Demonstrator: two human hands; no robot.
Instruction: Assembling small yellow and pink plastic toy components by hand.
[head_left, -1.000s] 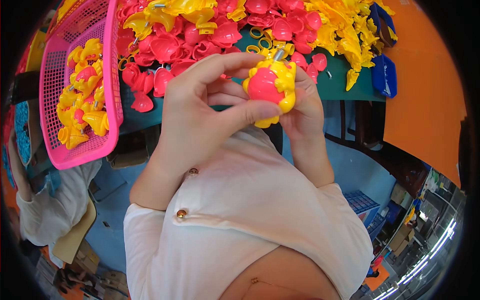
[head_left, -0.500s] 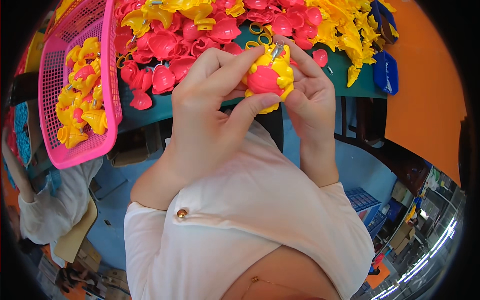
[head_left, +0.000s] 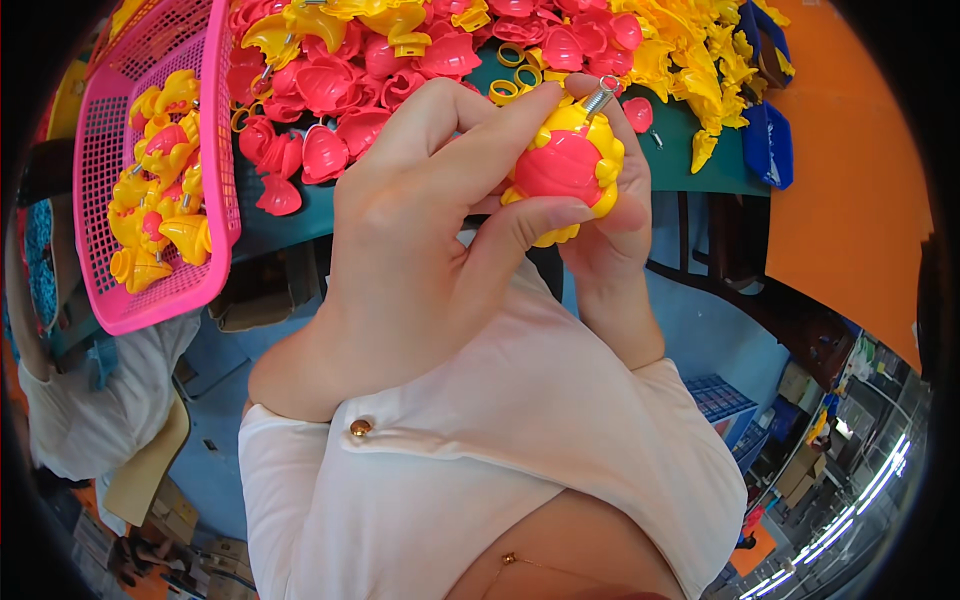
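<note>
Between left hand (head_left: 415, 210) and right hand (head_left: 622, 215) sits a yellow-pink piece (head_left: 557, 167).

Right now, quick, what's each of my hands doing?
Left hand: closed, holding the yellow-and-red plastic piece.
Right hand: closed, holding the same piece from its right.

Green counter (head_left: 675, 175); on it, many red shells (head_left: 325, 85) in heap, yellow pieces (head_left: 700, 70) right, few yellow rings (head_left: 519, 66) between.

The pink-and-yellow piece (head_left: 560, 168) looks smooth, glossy plastic, its spring (head_left: 599, 99) shiny metal.
</note>
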